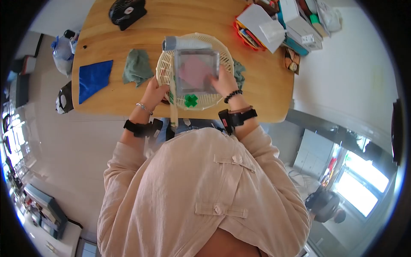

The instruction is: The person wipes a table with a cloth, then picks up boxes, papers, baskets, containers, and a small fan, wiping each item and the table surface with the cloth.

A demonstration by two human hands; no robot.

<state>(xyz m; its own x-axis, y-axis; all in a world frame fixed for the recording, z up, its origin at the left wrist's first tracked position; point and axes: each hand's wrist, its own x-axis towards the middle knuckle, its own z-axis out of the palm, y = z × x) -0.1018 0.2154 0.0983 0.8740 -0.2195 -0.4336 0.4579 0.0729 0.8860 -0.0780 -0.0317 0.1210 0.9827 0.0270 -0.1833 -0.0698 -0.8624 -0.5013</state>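
Note:
A cream woven plastic basket sits near the front edge of the wooden table. My left hand is closed on its left rim, thumb on top. My right hand grips the right side of a clear square box held over the basket; something pink shows through the box. Behind the box, a pale cylinder with a grey end lies across the basket. A green cross-shaped piece lies in the basket's front part. Beside my left hand, a flat light-coloured strip sticks out over the front rim.
A crumpled grey-green cloth and a blue cloth lie left on the table. Another green cloth is partly behind my right hand. A black bag lies at the back; boxes and a red basket crowd the right.

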